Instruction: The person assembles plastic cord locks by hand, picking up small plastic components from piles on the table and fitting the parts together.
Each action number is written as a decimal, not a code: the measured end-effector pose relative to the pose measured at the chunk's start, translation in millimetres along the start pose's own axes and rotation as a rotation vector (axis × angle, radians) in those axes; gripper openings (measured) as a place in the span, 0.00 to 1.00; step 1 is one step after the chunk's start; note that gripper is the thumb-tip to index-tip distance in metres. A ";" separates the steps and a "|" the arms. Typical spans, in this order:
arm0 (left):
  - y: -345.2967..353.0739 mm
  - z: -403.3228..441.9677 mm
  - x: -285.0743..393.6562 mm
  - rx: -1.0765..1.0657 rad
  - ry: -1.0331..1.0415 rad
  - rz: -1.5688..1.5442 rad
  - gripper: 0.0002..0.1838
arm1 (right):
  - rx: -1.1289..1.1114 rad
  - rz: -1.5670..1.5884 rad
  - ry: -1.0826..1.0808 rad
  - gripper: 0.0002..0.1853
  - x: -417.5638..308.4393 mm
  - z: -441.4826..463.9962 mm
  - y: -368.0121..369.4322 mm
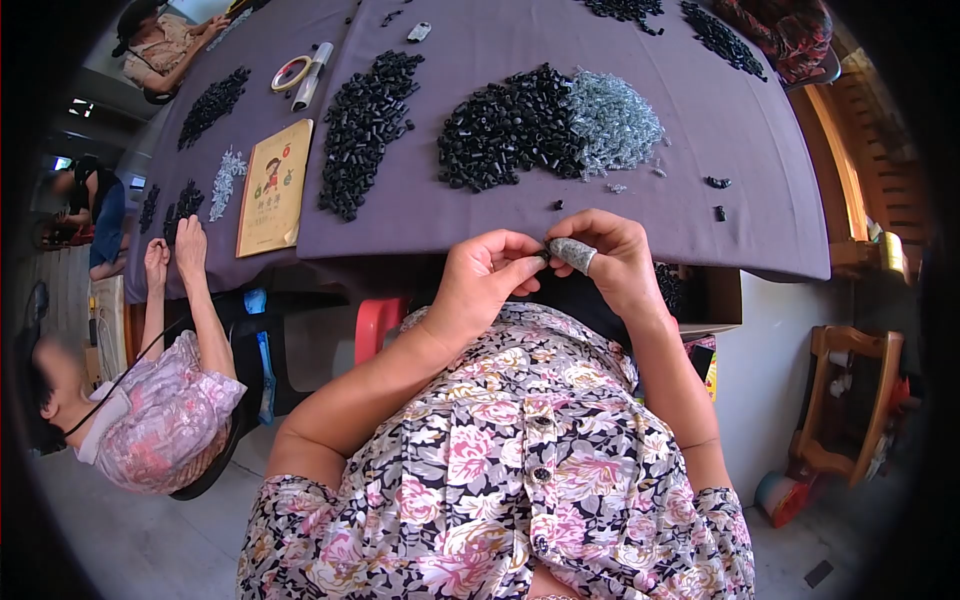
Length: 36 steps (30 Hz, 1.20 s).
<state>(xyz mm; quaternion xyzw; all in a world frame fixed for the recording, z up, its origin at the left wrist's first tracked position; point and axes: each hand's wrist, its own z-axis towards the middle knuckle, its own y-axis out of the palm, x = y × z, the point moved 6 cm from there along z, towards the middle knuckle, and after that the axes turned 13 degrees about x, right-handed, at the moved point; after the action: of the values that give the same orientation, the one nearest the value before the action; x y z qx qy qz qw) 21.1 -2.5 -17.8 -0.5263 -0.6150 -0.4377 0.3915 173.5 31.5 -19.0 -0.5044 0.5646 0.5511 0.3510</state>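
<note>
My left hand (490,278) and my right hand (605,255) meet in front of my chest, just off the table's near edge. Pinched in the left fingertips is a small black plastic part (543,255). The right thumb and forefinger close at the same spot; whether they grip that part or another is hidden. Grey tape (572,254) wraps one right finger. Beyond my hands lies a heap of small black parts (510,130), touching a pile of clear springs or spring-like pieces (615,122). A second black heap (366,130) lies to the left.
A booklet (272,190), a tape roll (291,74) and a clear roll (313,76) lie left on the purple tablecloth (420,215). Another person's hands (178,252) work at the left edge. A cardboard box (712,300) stands below the table at right.
</note>
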 end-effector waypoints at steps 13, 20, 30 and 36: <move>-0.7 -1.7 3.3 0.030 0.016 -0.012 0.08 | -0.028 0.016 0.052 0.06 0.1 0.5 -1.1; 0.1 -1.3 2.6 0.031 0.012 -0.027 0.08 | -0.037 0.065 0.072 0.06 1.7 1.5 -1.9; -1.5 0.1 3.6 0.031 0.027 -0.071 0.09 | -0.050 0.051 0.079 0.06 0.5 0.9 -0.9; -1.0 0.3 3.0 0.029 0.010 -0.062 0.08 | -0.042 0.106 0.085 0.06 0.8 1.2 -2.3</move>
<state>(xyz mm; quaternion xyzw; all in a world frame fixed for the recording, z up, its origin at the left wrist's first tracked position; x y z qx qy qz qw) 19.7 -1.4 -15.2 -0.4992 -0.6353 -0.4433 0.3883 175.3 32.8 -20.6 -0.5039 0.5931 0.5589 0.2862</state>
